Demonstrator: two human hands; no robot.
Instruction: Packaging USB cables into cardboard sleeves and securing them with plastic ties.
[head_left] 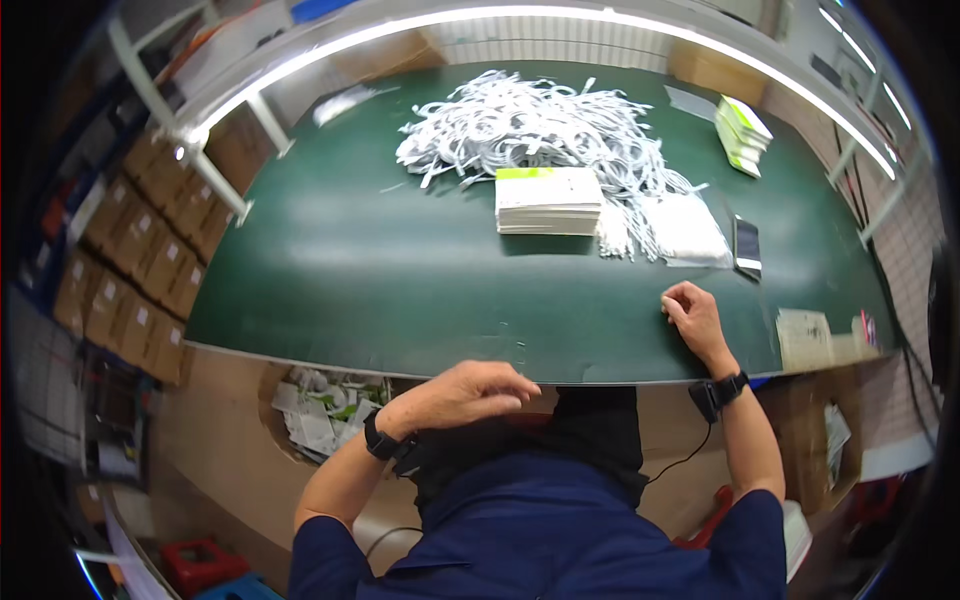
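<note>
My left hand (475,392) hovers at the front edge of the green table (330,270), fingers stretched out and thumb apart, holding nothing. On the table's right part rests my right hand (692,312), its fingers curled in loosely and nothing showing in them. Farther back, near the middle, sits a neat stack of flat white and green packets (548,208). Behind it spreads a large heap of coiled white cables (530,125). To the stack's right, short white strands lie beside a clear bag of white items (687,228). A dark phone (746,246) lies beyond my right hand.
Another white and green stack (742,138) stands at the back right. Papers (808,338) lie near the right edge. A box of scrap paper (318,408) is under the front left edge. Cartons (135,310) are piled at left. A lit lamp bar crosses above the back.
</note>
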